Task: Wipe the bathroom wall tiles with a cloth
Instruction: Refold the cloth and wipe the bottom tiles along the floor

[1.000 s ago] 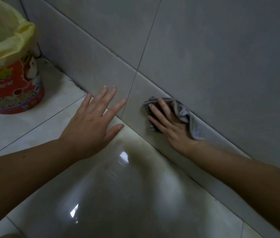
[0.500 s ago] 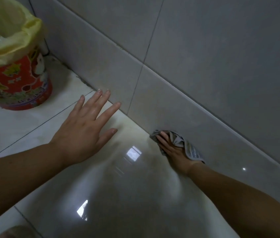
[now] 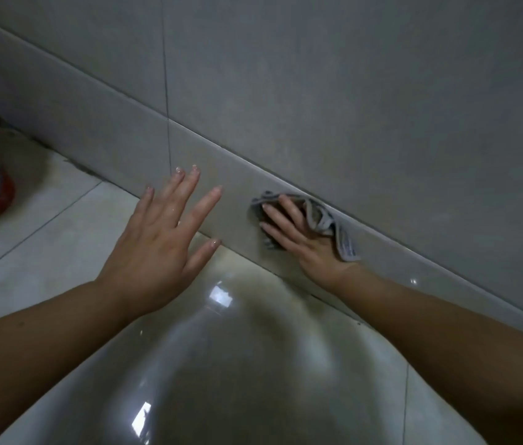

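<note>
Low down, right hand flattens cloth against tile; left hand splayed, empty.

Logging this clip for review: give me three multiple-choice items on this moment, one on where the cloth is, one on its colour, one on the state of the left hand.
1. Where is the cloth?
A. on the floor
B. pressed to the lowest wall tile
C. in the bin

2. What colour is the cloth?
A. grey
B. yellow
C. red

3. The left hand is:
A. fisted on a cloth
B. holding the bin
C. open, fingers spread, holding nothing

Answers: 1 B, the right hand flattens it against that tile; 2 A, its folds show grey; 3 C, the fingers are splayed and nothing is held.
</note>
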`<state>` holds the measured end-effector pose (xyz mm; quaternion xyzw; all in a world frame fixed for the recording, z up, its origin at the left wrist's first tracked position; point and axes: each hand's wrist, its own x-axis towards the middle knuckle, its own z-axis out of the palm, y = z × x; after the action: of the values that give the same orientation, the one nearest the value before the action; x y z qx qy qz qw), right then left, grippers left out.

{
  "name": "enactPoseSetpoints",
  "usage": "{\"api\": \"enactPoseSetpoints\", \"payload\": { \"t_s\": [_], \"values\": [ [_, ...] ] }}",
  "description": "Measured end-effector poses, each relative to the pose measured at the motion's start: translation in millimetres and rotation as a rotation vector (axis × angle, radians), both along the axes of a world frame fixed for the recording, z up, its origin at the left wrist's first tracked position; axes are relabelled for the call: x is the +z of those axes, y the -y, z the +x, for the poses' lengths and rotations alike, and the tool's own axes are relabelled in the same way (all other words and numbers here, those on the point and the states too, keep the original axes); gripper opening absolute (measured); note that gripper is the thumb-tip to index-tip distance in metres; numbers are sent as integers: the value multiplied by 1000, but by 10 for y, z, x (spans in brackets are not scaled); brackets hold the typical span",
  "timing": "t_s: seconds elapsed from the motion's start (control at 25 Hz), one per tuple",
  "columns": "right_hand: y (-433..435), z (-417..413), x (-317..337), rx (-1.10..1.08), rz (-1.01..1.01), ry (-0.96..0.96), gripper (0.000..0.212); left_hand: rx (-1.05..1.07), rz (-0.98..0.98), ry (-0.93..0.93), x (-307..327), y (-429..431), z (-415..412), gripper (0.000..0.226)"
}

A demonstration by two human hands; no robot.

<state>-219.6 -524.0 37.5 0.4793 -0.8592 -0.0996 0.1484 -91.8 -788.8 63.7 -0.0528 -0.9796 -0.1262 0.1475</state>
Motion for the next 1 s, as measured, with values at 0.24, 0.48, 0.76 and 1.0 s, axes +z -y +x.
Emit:
{"api": "enactPoseSetpoints", "payload": {
  "t_s": [0.24,0.48,0.76,1.0],
  "values": [
    [-1063,322,-21,25,12,19,50,-39,26,1,20,-323,30,67],
    [-771,201,414,-20,-101,-403,70,-74,80,-44,159,-652,-123,66],
    [-1355,424,-245,-8,92,-178,62,-120,34,-34,26,-795,-124,65],
    [-1470,455,368,-99,-42,-389,68,-123,27,-54,16,-838,-202,66]
  ]
}}
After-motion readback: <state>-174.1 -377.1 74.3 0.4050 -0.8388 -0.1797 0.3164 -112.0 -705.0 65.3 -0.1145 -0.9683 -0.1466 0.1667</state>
